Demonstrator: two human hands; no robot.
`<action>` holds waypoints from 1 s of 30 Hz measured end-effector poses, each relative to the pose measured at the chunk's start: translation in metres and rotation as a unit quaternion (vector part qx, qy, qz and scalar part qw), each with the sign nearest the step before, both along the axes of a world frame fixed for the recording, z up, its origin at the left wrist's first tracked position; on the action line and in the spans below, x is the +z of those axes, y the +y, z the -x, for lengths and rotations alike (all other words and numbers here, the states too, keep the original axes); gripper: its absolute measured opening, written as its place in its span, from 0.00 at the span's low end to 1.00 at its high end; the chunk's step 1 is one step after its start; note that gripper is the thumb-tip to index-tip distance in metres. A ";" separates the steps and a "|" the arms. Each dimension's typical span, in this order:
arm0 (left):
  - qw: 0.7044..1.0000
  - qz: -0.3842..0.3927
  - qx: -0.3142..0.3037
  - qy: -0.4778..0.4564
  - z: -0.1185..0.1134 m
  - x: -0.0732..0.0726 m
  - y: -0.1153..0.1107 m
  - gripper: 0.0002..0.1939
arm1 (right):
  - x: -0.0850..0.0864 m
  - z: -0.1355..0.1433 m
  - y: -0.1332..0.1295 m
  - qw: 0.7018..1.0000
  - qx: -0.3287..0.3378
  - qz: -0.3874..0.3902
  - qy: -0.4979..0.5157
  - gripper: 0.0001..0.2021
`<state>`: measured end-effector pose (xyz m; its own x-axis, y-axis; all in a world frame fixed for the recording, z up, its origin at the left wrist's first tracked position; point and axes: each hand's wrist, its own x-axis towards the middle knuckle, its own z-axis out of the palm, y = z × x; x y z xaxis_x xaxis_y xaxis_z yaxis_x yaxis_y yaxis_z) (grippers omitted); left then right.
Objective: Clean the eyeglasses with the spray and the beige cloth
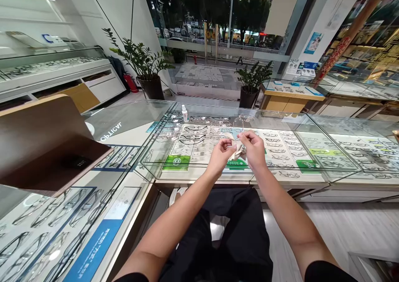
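Observation:
My left hand point(222, 154) is closed in a pinch, with a pale beige cloth point(239, 152) at its fingertips. Against the cloth's other side, my right hand point(254, 148) has thumb and forefinger pressed together, and folds hang below the fingers. A thin, clear-lensed pair of eyeglasses point(239, 123) appears just beyond the fingertips; whether it is held or rests on the counter I cannot tell. Both hands are above the glass display case point(212, 168), where rows of spectacle frames point(192, 139) lie on white panels. A green card point(237, 164) shows beneath the hands.
A white spray bottle point(185, 113) stands on the glass top, left of the hands. At far left, a brown tilted board or box point(46, 142) rises over another display case. Potted plants point(154, 86) stand beyond the counter. My legs point(233, 228) are close under its edge.

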<state>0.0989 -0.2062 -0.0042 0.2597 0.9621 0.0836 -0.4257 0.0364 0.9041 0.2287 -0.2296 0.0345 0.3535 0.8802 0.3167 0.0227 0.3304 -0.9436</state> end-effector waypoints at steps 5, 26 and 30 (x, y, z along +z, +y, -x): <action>0.993 0.060 -0.094 0.026 0.000 0.000 -0.006 0.31 | -0.007 0.009 0.000 1.000 -0.008 -0.004 0.009 0.14; 0.976 -0.028 -0.013 0.215 0.016 -0.032 0.021 0.23 | 0.013 0.007 -0.011 0.996 0.016 -0.003 0.086 0.12; 0.917 -0.141 0.062 0.368 0.014 -0.035 0.040 0.21 | 0.023 -0.005 -0.009 0.994 0.020 0.028 0.101 0.13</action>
<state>0.0852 -0.1658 -0.0390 0.2362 0.9549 0.1799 0.3176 -0.2508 0.9145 0.2338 -0.2386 0.0573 0.3701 0.9087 0.1933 -0.1807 0.2745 -0.9444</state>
